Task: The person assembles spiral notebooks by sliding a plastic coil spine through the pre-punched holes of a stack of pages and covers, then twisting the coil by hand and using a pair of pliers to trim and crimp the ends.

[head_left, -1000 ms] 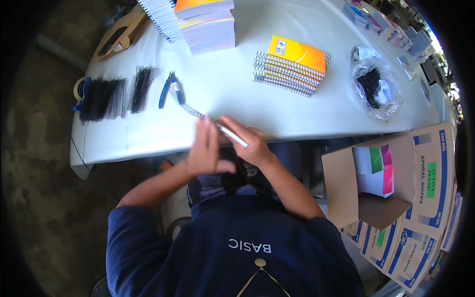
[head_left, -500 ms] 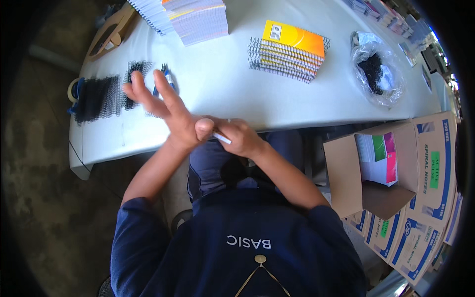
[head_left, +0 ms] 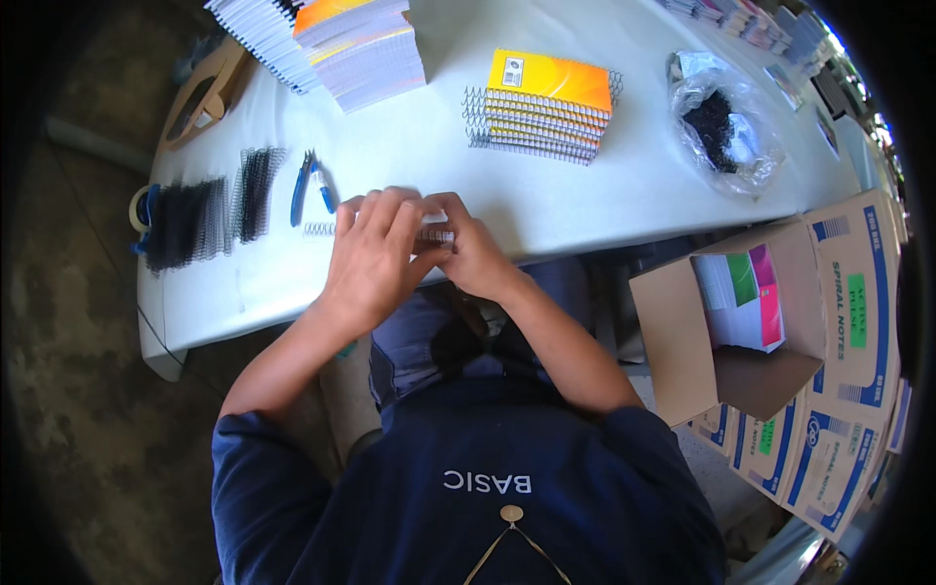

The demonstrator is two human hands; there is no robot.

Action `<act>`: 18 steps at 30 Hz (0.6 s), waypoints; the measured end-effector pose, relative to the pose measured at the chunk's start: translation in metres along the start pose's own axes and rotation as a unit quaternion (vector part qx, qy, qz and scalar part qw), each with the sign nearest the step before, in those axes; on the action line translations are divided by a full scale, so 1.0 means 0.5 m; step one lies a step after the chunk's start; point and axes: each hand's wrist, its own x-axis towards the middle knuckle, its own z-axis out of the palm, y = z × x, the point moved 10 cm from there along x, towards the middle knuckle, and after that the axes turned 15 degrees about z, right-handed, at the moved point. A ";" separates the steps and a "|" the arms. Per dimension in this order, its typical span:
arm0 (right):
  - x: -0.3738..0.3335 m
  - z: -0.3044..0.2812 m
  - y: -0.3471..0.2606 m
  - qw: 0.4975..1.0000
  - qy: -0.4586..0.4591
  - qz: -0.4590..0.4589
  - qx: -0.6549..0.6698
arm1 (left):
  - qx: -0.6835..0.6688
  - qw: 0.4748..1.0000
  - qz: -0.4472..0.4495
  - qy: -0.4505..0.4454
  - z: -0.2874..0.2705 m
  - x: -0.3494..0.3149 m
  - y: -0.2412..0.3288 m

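Observation:
At the table's near edge, both hands are around a small spiral notebook [head_left: 436, 237], mostly hidden by my fingers. My right hand [head_left: 477, 255] grips its right end between thumb and curled fingers. My left hand [head_left: 369, 255] lies over its left part, fingers bent and close together on it; their tips are partly hidden. A dark wire coil [head_left: 318, 230] sticks out to the left from under my left hand. Just beyond that hand lie blue-handled pliers [head_left: 300, 190] and a blue and white pen-like tool [head_left: 321, 187].
Black coils [head_left: 190, 222] lie at the left beside a tape roll [head_left: 142, 210]. A yellow-orange stack of spiral notebooks [head_left: 546, 102] stands mid-table, a tall paper stack [head_left: 375, 63] at the back. Right: a plastic bag of coils [head_left: 726, 127] and an open carton [head_left: 673, 336] holding notebooks.
My left hand, raised with fingers spread before, has come down onto the notebook beside my right hand. The wire coil and the pliers now show more plainly. My view has shifted slightly.

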 end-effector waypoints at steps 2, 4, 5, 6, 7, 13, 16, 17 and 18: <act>0.005 -0.003 -0.005 1.000 -0.002 0.008 -0.015 | 0.024 0.998 0.053 0.009 -0.003 0.005 0.002; 0.002 -0.004 -0.010 1.000 -0.002 0.005 -0.006 | -0.022 0.998 0.034 -0.041 0.010 0.010 -0.014; -0.001 -0.004 -0.013 1.000 0.000 -0.005 0.010 | -0.045 0.997 0.024 -0.065 0.020 0.011 -0.019; -0.002 -0.007 -0.021 1.000 0.001 -0.017 0.024 | -0.057 0.996 0.002 -0.070 0.027 0.012 -0.026; 0.000 -0.005 -0.015 0.998 -0.009 -0.027 0.055 | -0.054 0.997 0.003 -0.053 0.025 0.016 -0.020; 0.001 -0.012 -0.014 0.999 0.019 0.004 -0.047 | -0.027 0.999 0.026 -0.019 0.010 0.019 0.001; 0.003 -0.009 -0.009 0.999 0.014 -0.022 -0.044 | -0.028 0.999 0.017 -0.016 0.006 0.026 -0.003; 0.003 -0.007 -0.004 0.999 0.007 -0.013 -0.045 | -0.018 0.999 0.009 -0.033 0.011 0.025 -0.006; 0.004 -0.009 -0.003 0.999 0.002 -0.007 -0.049 | -0.007 0.999 0.004 -0.047 0.015 0.026 -0.008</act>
